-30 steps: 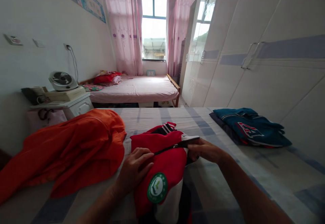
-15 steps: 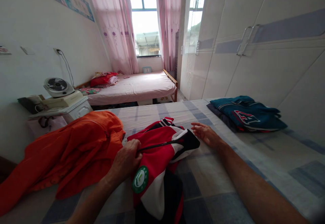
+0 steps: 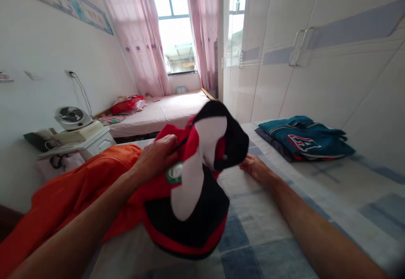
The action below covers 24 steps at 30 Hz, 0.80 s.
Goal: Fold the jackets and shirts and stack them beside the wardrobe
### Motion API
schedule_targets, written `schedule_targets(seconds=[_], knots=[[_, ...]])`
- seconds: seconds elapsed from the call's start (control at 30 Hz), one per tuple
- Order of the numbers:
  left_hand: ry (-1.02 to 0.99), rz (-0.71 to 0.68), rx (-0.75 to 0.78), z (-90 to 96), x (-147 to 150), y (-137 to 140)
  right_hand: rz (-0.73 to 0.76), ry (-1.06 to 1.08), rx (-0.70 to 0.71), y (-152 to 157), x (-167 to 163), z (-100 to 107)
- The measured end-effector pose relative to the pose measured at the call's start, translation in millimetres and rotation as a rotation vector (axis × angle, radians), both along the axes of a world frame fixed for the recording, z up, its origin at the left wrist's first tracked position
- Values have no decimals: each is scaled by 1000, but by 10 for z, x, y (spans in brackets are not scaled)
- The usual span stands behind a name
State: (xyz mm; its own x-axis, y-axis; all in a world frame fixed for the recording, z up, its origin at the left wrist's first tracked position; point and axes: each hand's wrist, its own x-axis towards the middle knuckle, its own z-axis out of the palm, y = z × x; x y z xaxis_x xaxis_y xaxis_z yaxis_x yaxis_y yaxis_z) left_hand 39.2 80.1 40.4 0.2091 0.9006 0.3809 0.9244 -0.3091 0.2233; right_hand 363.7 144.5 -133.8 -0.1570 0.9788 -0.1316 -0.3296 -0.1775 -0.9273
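Observation:
My left hand [image 3: 161, 150] is closed on a red, black and white jacket [image 3: 193, 177] at its zipper edge, below the collar. The jacket hangs lifted and bunched, blurred by motion, with a round green badge [image 3: 174, 172] on its red part. My right hand [image 3: 255, 168] is low over the bed, fingers loosely stretched out beside the jacket's black edge. Some of its fingertips are hidden there, and whether they touch the cloth is unclear. An orange garment [image 3: 91, 190] lies spread under and beyond my left forearm.
A folded teal garment [image 3: 303, 137] lies on a dark one at the right of the checked bed [image 3: 253, 228]. Left stands a bedside cabinet [image 3: 95, 142] with a fan [image 3: 72, 116]. Behind are a pink-covered bed [image 3: 164, 106] and a white wardrobe [image 3: 284, 85].
My left hand has raised the jacket off the bed, its collar part swinging up and its lower part swinging out. My right hand has barely moved. The view has shifted slightly.

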Motion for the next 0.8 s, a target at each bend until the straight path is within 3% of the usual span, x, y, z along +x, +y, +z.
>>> schedule_targets(seconds=[0.1, 0.2, 0.27, 0.3, 0.4, 0.43, 0.47, 0.57, 0.63, 0.67, 0.73, 0.8], knots=[[47, 27, 113, 262, 9, -70, 10, -14, 2, 5, -3, -4], [-118, 235, 525, 589, 11, -231, 10, -27, -8, 17, 13, -11], [-219, 292, 707, 578, -13, -312, 10, -27, -1, 22, 22, -25], [-219, 248, 698, 491, -37, -332, 10, -27, 2, 23, 24, -33], [-75, -14, 327, 142, -131, -347, 23, -18, 26, 18, 15, -56], [-37, -65, 185, 74, -156, -361, 26, -16, 33, 17, 11, -59], [-44, -45, 141, 52, -171, -388, 26, -16, 38, 15, 8, -60], [-228, 186, 339, 136, -148, -541, 12, -33, 28, 18, 8, -50], [-327, 207, 380, 91, -115, -637, 7, -44, 21, 22, 14, -43], [-297, 146, 279, -10, -110, -665, 5, -47, 22, 24, 16, -42], [-47, -37, -97, -330, -136, -668, 4, -54, 25, 27, 16, -47], [176, -50, -287, -641, -203, -611, 2, -61, 30, 30, 12, -57]])
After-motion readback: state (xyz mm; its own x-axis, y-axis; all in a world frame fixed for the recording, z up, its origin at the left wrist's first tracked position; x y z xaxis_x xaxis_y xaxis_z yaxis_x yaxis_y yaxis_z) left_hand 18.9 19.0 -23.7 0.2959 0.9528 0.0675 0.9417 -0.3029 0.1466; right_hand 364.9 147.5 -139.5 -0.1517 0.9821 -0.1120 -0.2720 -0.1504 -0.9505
